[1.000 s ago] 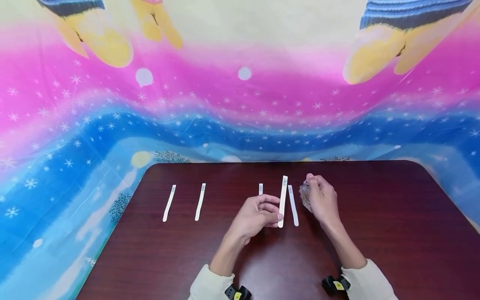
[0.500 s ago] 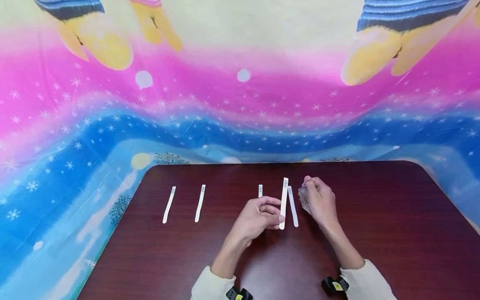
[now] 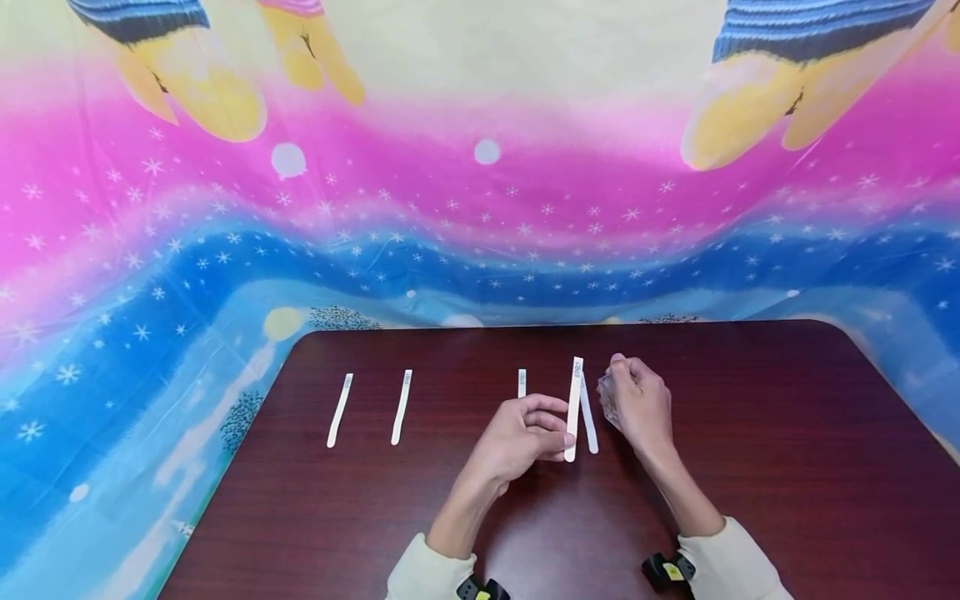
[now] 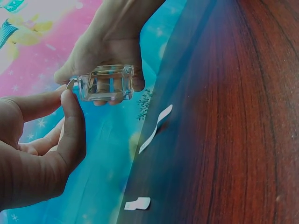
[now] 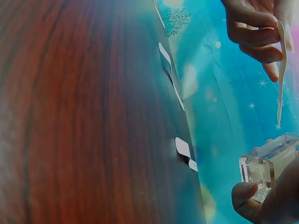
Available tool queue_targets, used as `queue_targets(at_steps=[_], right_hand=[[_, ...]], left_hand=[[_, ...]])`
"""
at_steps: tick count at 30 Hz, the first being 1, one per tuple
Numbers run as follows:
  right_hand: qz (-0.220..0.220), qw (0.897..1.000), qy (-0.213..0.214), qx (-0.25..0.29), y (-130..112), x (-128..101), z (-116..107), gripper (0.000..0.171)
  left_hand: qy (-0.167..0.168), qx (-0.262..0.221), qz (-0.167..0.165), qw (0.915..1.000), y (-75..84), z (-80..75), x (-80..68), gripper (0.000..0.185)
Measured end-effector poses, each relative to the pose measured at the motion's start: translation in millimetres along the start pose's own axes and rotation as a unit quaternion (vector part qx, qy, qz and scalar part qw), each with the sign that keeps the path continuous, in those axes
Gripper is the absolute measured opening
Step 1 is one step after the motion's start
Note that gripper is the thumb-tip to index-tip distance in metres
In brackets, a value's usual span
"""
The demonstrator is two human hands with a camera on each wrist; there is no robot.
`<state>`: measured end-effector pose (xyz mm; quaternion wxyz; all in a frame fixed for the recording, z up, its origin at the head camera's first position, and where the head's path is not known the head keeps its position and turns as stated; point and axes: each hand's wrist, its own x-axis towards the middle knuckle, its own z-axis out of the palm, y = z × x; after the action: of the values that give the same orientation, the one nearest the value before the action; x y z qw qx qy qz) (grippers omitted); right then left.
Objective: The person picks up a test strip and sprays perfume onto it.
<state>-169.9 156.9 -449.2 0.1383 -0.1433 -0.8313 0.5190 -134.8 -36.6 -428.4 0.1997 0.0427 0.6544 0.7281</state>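
Note:
My left hand pinches the lower end of a white paper strip and holds it upright just above the dark wooden table. My right hand grips a small clear glass bottle close to the strip's right. In the left wrist view the square clear bottle sits in the right hand's fingers, opposite my left thumb. In the right wrist view the bottle is at the lower right, and the strip hangs from the left hand.
Several other white strips lie in a row on the table: two on the left, a short one behind the left hand, and one under the held strip. A colourful cloth hangs behind.
My left hand has carried the held strip slightly to the right, closer to the bottle. The right hand has barely moved.

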Motion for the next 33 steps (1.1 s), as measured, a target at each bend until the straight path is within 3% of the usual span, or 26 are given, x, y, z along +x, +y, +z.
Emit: queue_targets(at_steps=[13, 20, 33], right_hand=[[0.048, 0.999, -0.001, 0.018, -3, 1, -2, 0.05], [0.074, 0.991, -0.038, 0.104, -9, 1, -7, 0.051], [0.075, 0.978, -0.074, 0.178, -11, 1, -9, 0.048]], left_hand=[[-0.002, -0.003, 0.008, 1.0, -2.3, 0.2, 0.7, 0.04], [-0.002, -0.003, 0.007, 1.0, -2.3, -1.6, 1.8, 0.04], [0.006, 0.007, 0.01, 0.9999, 0.7, -8.2, 1.4, 0.041]])
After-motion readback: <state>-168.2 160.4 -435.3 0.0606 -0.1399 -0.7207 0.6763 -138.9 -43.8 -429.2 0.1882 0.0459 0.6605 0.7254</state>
